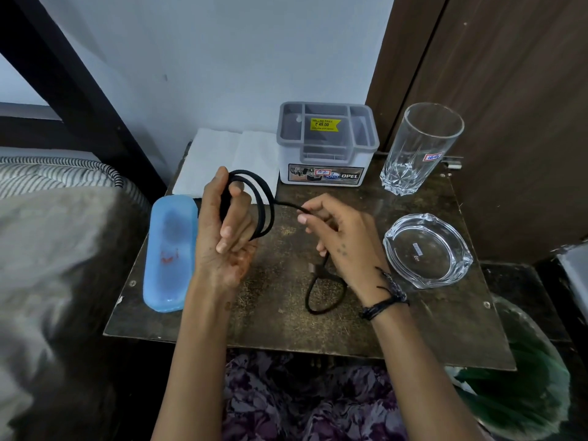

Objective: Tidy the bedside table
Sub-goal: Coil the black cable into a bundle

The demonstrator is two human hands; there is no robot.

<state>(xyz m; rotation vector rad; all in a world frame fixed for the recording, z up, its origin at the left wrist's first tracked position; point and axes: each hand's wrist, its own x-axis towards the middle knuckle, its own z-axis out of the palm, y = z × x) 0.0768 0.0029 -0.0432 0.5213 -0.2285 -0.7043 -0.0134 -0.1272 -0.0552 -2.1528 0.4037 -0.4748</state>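
A black cable point(265, 205) is partly wound into loops around the fingers of my left hand point(227, 230), which holds the coil above the dark bedside table point(413, 323). My right hand point(340, 237) pinches the cable a short way from the coil. The loose tail of the cable runs under my right hand and lies in a loop on the tabletop, with a plug end beside it.
A blue oblong case point(168, 249) lies at the table's left edge. At the back stand white paper point(222, 157), a grey compartment organizer point(327, 144) and a tall glass point(416, 148). A glass ashtray point(426, 249) sits right. A bed is on the left.
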